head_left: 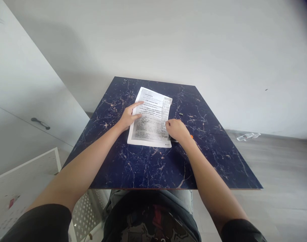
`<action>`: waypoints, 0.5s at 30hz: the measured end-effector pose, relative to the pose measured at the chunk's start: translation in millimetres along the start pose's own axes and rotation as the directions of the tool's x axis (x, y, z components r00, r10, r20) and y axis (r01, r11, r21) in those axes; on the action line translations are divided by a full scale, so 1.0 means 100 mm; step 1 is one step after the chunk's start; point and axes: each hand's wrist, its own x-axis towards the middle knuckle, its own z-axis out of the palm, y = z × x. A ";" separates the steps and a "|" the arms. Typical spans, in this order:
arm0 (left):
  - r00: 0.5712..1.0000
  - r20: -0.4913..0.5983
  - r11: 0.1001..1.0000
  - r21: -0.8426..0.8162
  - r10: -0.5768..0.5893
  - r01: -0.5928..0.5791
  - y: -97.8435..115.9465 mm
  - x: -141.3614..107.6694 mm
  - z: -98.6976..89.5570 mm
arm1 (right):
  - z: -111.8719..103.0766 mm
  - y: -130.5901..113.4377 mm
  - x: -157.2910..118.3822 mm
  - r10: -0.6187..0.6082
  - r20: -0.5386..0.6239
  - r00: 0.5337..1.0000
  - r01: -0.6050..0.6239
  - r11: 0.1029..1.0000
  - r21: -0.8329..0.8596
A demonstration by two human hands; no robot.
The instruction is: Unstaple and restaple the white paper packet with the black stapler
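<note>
Head view: the paper (150, 117) lies at the centre of the frame on the blue desk (148, 168). The left hand (129, 116) grips its left edge, thumb and finger spread over the print; the right hand (177, 129), fingers curled, is at its right edge.

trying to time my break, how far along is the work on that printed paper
Looks done: the printed paper is on the table. In hand: left hand rests on its left side, right hand is at its right edge. What's left: can't be told; a small dark item lies untouched.
</note>
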 end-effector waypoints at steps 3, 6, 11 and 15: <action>1.000 0.002 1.000 -0.007 0.001 -0.001 0.00 0.00 0.00 | 0.01 -0.01 0.01 0.006 0.005 1.000 -0.006 1.000 -0.013; 1.000 0.003 1.000 -0.013 0.003 -0.003 -0.02 0.00 0.00 | 0.02 -0.04 -0.01 0.037 0.019 0.999 -0.037 0.999 -0.036; 1.000 0.002 1.000 -0.007 0.008 -0.008 -0.04 0.00 0.00 | 0.02 -0.14 -0.06 0.054 0.051 0.997 -0.047 0.991 -0.122; 1.000 0.000 1.000 0.011 0.020 -0.020 -0.03 0.00 0.00 | 0.03 -0.21 -0.09 0.031 0.078 0.996 -0.015 0.982 -0.189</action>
